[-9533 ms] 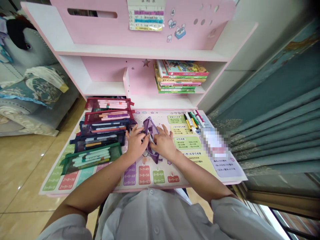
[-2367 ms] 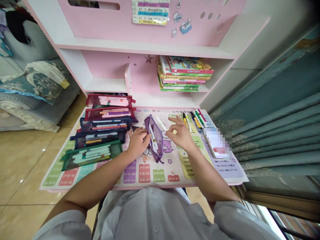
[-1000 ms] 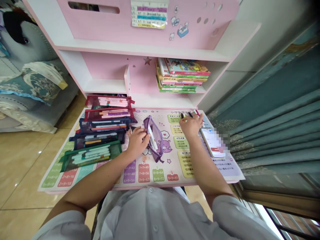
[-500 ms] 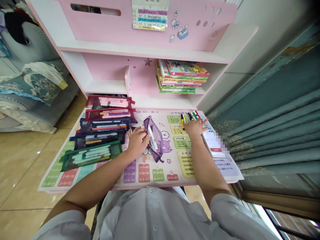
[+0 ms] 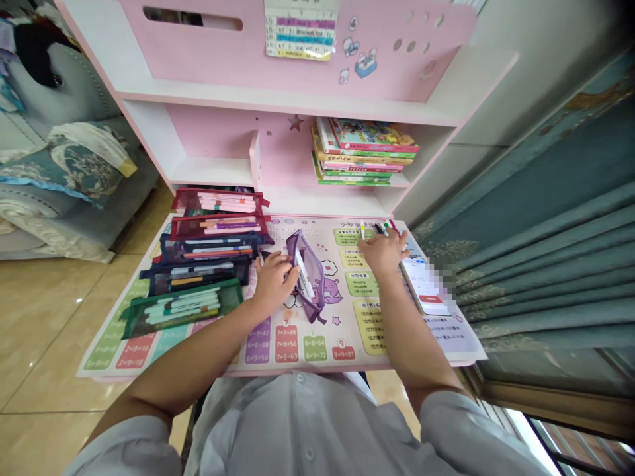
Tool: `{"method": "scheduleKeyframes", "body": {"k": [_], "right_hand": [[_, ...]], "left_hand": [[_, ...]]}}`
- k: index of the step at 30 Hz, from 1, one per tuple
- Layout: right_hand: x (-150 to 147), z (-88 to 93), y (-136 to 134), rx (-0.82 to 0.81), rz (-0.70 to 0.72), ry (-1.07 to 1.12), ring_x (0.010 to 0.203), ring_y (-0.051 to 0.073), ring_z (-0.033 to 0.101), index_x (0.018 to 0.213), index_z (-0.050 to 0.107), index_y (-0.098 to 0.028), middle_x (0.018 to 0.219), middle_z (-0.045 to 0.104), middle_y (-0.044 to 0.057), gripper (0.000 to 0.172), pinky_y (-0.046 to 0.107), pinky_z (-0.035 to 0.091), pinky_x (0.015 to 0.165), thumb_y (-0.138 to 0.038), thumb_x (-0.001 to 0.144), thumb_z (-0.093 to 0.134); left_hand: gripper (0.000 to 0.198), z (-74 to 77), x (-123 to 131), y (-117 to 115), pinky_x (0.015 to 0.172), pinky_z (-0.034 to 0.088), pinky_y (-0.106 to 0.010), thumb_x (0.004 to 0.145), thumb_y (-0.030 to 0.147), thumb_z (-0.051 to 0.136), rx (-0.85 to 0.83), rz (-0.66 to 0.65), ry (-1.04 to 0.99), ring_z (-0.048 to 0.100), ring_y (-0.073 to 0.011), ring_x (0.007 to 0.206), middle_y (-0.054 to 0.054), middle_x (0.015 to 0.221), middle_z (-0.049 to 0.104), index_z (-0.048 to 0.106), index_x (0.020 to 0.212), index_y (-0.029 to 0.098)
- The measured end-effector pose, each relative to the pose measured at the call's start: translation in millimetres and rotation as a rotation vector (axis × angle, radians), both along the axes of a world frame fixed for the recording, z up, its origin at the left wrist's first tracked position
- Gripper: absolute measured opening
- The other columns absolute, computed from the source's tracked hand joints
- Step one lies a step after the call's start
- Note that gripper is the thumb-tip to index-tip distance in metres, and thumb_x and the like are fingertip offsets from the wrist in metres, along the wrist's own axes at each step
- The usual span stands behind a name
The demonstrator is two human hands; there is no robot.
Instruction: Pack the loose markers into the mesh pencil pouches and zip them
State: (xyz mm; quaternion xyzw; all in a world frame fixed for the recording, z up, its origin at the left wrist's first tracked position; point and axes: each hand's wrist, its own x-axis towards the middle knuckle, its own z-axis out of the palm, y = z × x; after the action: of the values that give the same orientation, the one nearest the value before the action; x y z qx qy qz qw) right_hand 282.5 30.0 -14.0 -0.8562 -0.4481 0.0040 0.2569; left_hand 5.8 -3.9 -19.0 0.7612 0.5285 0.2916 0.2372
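Note:
A purple mesh pencil case (image 5: 313, 264) lies unzipped at the middle of the desk, with a few white pens (image 5: 303, 274) inside. My left hand (image 5: 272, 279) grips its left edge between thumb and fingers. Farther right, my right hand (image 5: 383, 254) bends down over a group of loose pens (image 5: 389, 227) at the back. A white and yellow marker (image 5: 362, 230) sticks out beyond its thumb side, apparently in its grasp; the fingertips are mostly hidden. Beside this hand lies a phone (image 5: 425, 285) with a lit screen.
On the left are several filled mesh cases: red (image 5: 214, 227), dark blue (image 5: 171, 248) and green (image 5: 133, 314). Stacked books (image 5: 364, 155) stand in the pink shelf unit (image 5: 198, 142) behind. A curtain (image 5: 516, 264) hangs along the right; a sofa (image 5: 69, 165) is far left.
My right hand has shifted slightly left over the loose pens. The yellow and black pen by its thumb no longer shows there. My left hand keeps its place on the purple case.

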Motion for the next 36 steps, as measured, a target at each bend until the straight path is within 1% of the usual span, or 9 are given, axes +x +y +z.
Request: {"method": "scheduleKeyframes", "body": {"k": [3, 6, 9, 13, 17, 22, 27, 32, 36], "right_hand": [[-13.3, 4.7, -6.5, 0.075, 0.07, 0.047, 0.151, 0.045, 0.018, 0.073, 0.071, -0.017, 0.155, 0.045, 0.016, 0.014, 0.079, 0.019, 0.111, -0.03, 0.073, 0.066], [-28.3, 9.4, -13.1, 0.116, 0.136, 0.073, 0.151, 0.045, 0.02, 0.065, 0.066, -0.018, 0.152, 0.049, 0.015, 0.012, 0.078, 0.022, 0.11, -0.029, 0.07, 0.067], [-43.1, 14.2, -19.4, 0.134, 0.198, 0.097, 0.15, 0.045, 0.023, 0.06, 0.063, -0.019, 0.15, 0.052, 0.015, 0.012, 0.077, 0.023, 0.109, -0.026, 0.068, 0.067], [-60.3, 20.5, -29.1, 0.153, 0.285, 0.122, 0.147, 0.045, 0.03, 0.056, 0.059, -0.019, 0.147, 0.055, 0.014, 0.014, 0.077, 0.026, 0.108, -0.024, 0.067, 0.066], [-74.7, 25.3, -40.0, 0.151, 0.375, 0.134, 0.147, 0.044, 0.03, 0.054, 0.056, -0.02, 0.143, 0.059, 0.014, 0.017, 0.076, 0.026, 0.108, -0.023, 0.068, 0.066], [-90.5, 28.2, -51.1, 0.125, 0.476, 0.179, 0.15, 0.044, 0.027, 0.055, 0.055, -0.02, 0.144, 0.058, 0.014, 0.018, 0.074, 0.025, 0.11, -0.023, 0.068, 0.068], [-103.1, 29.9, -58.4, 0.066, 0.56, 0.227, 0.151, 0.043, 0.026, 0.054, 0.055, -0.02, 0.146, 0.057, 0.014, 0.018, 0.071, 0.025, 0.112, -0.02, 0.066, 0.068], [-110.5, 23.9, -60.4, -0.034, 0.627, 0.205, 0.154, 0.04, 0.02, 0.055, 0.057, -0.02, 0.15, 0.053, 0.014, 0.018, 0.071, 0.022, 0.114, -0.023, 0.069, 0.069], [-115.4, 19.9, -59.2, -0.117, 0.645, 0.167, 0.155, 0.04, 0.016, 0.058, 0.06, -0.019, 0.154, 0.049, 0.014, 0.017, 0.071, 0.019, 0.115, -0.024, 0.071, 0.069]], "left_hand": [[0.034, 0.5, 0.5, -0.2, 0.119, 0.016, -0.073, 0.094, 0.029, 0.055, -0.006, 0.004, 0.002, 0.05, -0.0336, 0.134, -0.006, 0.121, 0.072, 0.063, 0.062, 0.022], [0.034, -1.3, 0.4, 0.4, 0.119, 0.017, -0.072, 0.094, 0.029, 0.055, 0.005, 0.005, 0.007, 0.051, -0.0333, 0.134, -0.006, 0.12, 0.072, 0.062, 0.062, 0.022], [0.034, -3.1, 0.0, 1.0, 0.12, 0.017, -0.071, 0.094, 0.029, 0.055, 0.016, 0.006, 0.009, 0.051, -0.0331, 0.134, -0.005, 0.119, 0.073, 0.062, 0.062, 0.022], [0.033, -2.0, -0.1, 0.8, 0.118, 0.018, -0.072, 0.094, 0.028, 0.055, 0.006, 0.007, 0.017, 0.051, -0.0334, 0.134, -0.006, 0.12, 0.073, 0.062, 0.063, 0.022], [0.033, -0.8, 0.4, 0.6, 0.118, 0.019, -0.073, 0.094, 0.028, 0.055, 0.01, 0.012, 0.025, 0.052, -0.0338, 0.134, -0.006, 0.119, 0.073, 0.063, 0.063, 0.021], [0.03, -0.7, 1.2, 1.1, 0.116, 0.021, -0.073, 0.094, 0.025, 0.057, 0.027, 0.016, 0.03, 0.053, -0.033, 0.133, -0.006, 0.116, 0.074, 0.064, 0.065, 0.021], [0.029, 2.0, 2.0, 0.2, 0.116, 0.02, -0.073, 0.094, 0.025, 0.058, 0.022, 0.017, 0.025, 0.052, -0.0331, 0.134, -0.005, 0.117, 0.074, 0.064, 0.066, 0.021], [0.027, 2.1, 2.8, -0.3, 0.116, 0.02, -0.072, 0.093, 0.021, 0.059, 0.02, 0.032, 0.023, 0.054, -0.0326, 0.132, -0.005, 0.117, 0.075, 0.066, 0.067, 0.022], [0.027, 1.9, 2.8, 0.0, 0.116, 0.021, -0.071, 0.092, 0.02, 0.06, 0.035, 0.033, 0.022, 0.054, -0.0322, 0.132, -0.005, 0.116, 0.075, 0.065, 0.066, 0.021]]}}
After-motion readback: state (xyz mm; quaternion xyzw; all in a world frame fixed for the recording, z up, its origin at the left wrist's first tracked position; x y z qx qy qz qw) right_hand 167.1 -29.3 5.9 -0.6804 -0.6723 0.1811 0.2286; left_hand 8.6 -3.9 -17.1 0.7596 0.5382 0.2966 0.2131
